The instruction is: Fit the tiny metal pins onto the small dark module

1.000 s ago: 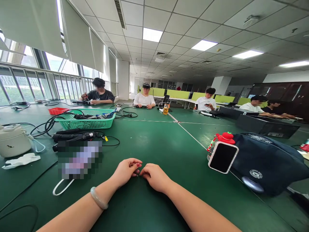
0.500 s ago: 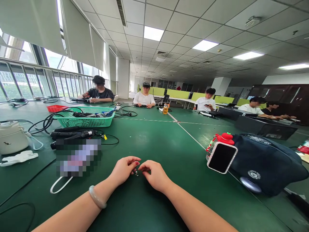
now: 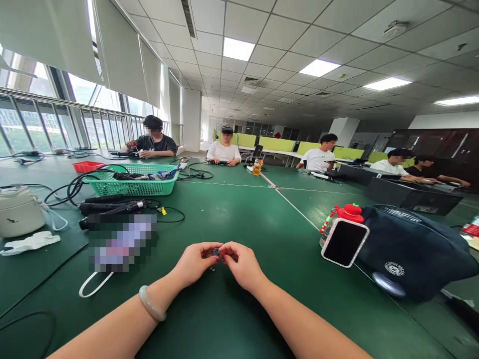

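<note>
"Right, largest first: you've got the green table point(image 3: 262, 224) under you, and both your hands are together just in front of you, at twelve o'clock."

"And how are they set?"

"Your left hand point(image 3: 192, 264) is pinched nearly closed, thumb and fingertips on a small dark piece point(image 3: 216, 252). Your right hand point(image 3: 243, 264) is pinched narrow too, fingertips meeting it at three o'clock. A tiny shiny bit point(image 3: 212, 268) shows below, toward six; you can't tell from here whether it's attached."

"How will it handle for you?"

"Light, I'd judge, and probably stiff. It's small enough to slip out of a loose pinch, so take it by the edges, nine and three o'clock, and go easy in case it's delicate. Its material can't be made out."

"Now the markings around you, by size of what carries them?"

"Out at three o'clock, your navy bag point(image 3: 430, 254) wears a round pale badge point(image 3: 394, 269), lettering too small to read. Toward two, the dark box point(image 3: 411, 199) has a pale label point(image 3: 424, 208), equally unreadable. Swing to nine: a little dark emblem point(image 3: 12, 220) on the pale pot point(image 3: 24, 207). Back near three, at the edge, a red-and-white label point(image 3: 472, 227). Smallest, at ten, a yellow tag point(image 3: 163, 211) on a cable. You won't get a brand name off any of them."
</note>
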The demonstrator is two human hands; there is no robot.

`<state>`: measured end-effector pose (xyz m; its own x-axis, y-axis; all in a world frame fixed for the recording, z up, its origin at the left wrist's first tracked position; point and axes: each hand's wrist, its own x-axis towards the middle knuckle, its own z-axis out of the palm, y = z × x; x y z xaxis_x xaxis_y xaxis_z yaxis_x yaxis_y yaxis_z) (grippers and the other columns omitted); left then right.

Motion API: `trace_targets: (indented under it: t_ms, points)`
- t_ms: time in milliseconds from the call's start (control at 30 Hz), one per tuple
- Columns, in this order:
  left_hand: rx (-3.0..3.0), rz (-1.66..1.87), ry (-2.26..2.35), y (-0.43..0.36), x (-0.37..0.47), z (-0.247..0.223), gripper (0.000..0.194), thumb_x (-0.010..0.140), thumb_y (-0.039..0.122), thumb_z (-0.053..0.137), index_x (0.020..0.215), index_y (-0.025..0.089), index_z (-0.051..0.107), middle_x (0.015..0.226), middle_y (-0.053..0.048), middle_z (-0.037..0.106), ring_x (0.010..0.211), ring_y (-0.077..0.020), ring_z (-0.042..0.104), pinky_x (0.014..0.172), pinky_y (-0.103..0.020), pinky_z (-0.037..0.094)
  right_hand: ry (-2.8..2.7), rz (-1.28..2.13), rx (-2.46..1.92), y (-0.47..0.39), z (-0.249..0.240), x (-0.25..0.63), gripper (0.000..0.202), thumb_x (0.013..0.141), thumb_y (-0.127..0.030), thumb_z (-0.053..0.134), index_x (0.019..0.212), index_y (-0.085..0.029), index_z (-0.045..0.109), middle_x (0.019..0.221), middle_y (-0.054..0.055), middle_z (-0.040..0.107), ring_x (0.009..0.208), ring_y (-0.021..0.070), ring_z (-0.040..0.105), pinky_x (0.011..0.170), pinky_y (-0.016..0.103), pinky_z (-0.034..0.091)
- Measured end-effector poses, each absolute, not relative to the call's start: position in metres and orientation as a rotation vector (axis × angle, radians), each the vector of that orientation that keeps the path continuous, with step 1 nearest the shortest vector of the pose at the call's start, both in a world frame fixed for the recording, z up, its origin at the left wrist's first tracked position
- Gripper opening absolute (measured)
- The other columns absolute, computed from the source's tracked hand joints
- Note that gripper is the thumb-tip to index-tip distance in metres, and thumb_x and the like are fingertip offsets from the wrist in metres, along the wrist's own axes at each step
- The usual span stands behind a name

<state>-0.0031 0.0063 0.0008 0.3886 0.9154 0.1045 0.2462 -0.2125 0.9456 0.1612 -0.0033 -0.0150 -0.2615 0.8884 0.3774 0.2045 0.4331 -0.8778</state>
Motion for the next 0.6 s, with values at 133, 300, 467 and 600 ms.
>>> trace_targets:
  t_ms: [133,300,467,600]
  points:
    - [1.67,0.916,1.013,0.0063,-0.0034,0.0015,0.038,0.069,0.025,0.06,0.105,0.015,0.062,0.089,-0.005,0.07,0.083,-0.0201,0.063,0.079,-0.032,0.047,-1.675,0.945,-0.904,-0.0032,-0.0158,0.1596,0.014,0.076,-0.018,0.048,0.086,-0.019,0.058,0.081,0.002,0.062,0.068,0.0135,0.06,0.07,0.029,0.052]
    - [1.615,0.904,0.909,0.0065,-0.0024,-0.0009,0.038,0.068,0.024,0.063,0.104,0.014,0.062,0.089,-0.005,0.069,0.083,-0.0194,0.062,0.077,-0.031,0.047,-1.653,0.957,-0.891,-0.0046,-0.0146,0.1581,0.013,0.077,-0.021,0.049,0.086,-0.02,0.058,0.079,0.002,0.063,0.065,0.0135,0.06,0.066,0.028,0.052]
    - [1.498,0.909,0.849,0.0075,0.0003,-0.0051,0.04,0.066,0.025,0.066,0.103,0.012,0.061,0.081,-0.005,0.068,0.066,-0.0126,0.057,0.063,-0.026,0.046,-1.696,0.841,-0.914,-0.0071,-0.0118,0.1573,0.013,0.078,-0.02,0.051,0.087,-0.02,0.06,0.081,0.001,0.065,0.071,0.0144,0.061,0.069,0.028,0.051]
    - [1.357,0.93,0.854,0.0064,0.0018,-0.0029,0.042,0.063,0.027,0.07,0.1,0.011,0.061,0.077,-0.004,0.065,0.059,-0.0094,0.053,0.062,-0.026,0.045,-1.764,0.649,-0.936,-0.0102,-0.0076,0.1575,0.014,0.08,-0.02,0.051,0.086,-0.022,0.063,0.086,0.001,0.066,0.077,0.0143,0.061,0.074,0.027,0.049]
